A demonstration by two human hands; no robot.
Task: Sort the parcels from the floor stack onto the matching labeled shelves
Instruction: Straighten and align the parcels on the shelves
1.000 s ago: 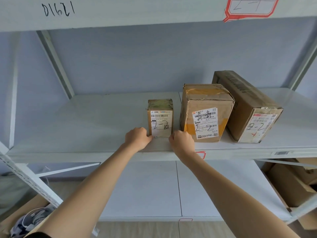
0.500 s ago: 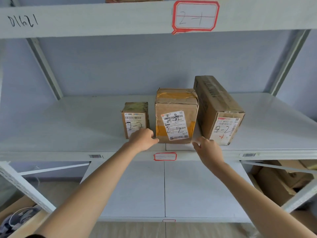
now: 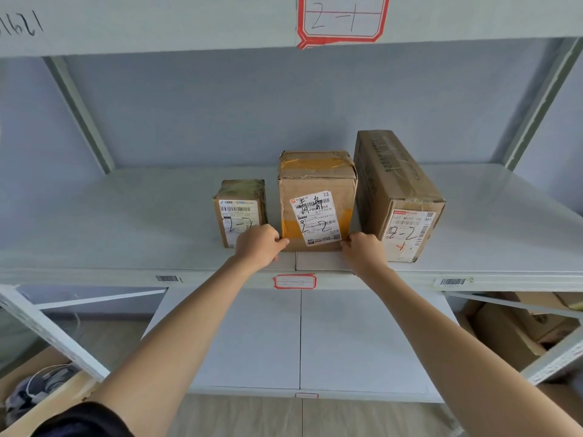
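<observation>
Three brown cardboard parcels marked "2-2" stand in a row on the white shelf [image 3: 126,222] labelled 2-2 [image 3: 295,282]. The small parcel [image 3: 239,206] is on the left, the middle parcel [image 3: 315,181] with yellow tape is beside it, and the long parcel [image 3: 394,178] is on the right. My left hand [image 3: 260,244] has curled fingers at the middle parcel's lower left corner. Over at the lower right corner my right hand [image 3: 362,250] does the same. The fingertips are hidden against the box.
The shelf above carries a red-edged label 2-1 [image 3: 342,18]. A lower white shelf [image 3: 252,335] lies beneath. Cardboard boxes [image 3: 511,329] sit at the lower right. An open box with cables [image 3: 38,389] is at the lower left. Slanted braces [image 3: 79,111] flank the shelf.
Both hands left the small parcel and moved right to the middle parcel's lower corners. The parcels now sit more central and larger in view.
</observation>
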